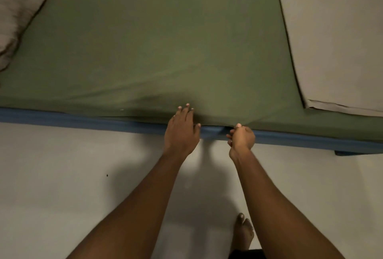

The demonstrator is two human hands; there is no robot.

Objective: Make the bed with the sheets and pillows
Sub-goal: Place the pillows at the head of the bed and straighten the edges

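Observation:
A green sheet (pixel 157 47) covers the mattress, its near edge hanging over the blue bed frame (pixel 83 119). My left hand (pixel 181 130) lies flat with straight fingers on the sheet's edge at the bedside. Just to the right, my right hand (pixel 241 137) is curled and pinches the sheet's hem where it lifts off the frame. A crumpled beige pillow (pixel 18 10) lies at the far left of the bed. A folded beige sheet (pixel 335 37) lies on the right part of the bed.
Pale floor (pixel 72 176) stretches in front of the bed. My bare foot (pixel 243 234) stands on it near the bottom right. A small dark speck (pixel 107 175) marks the floor at left.

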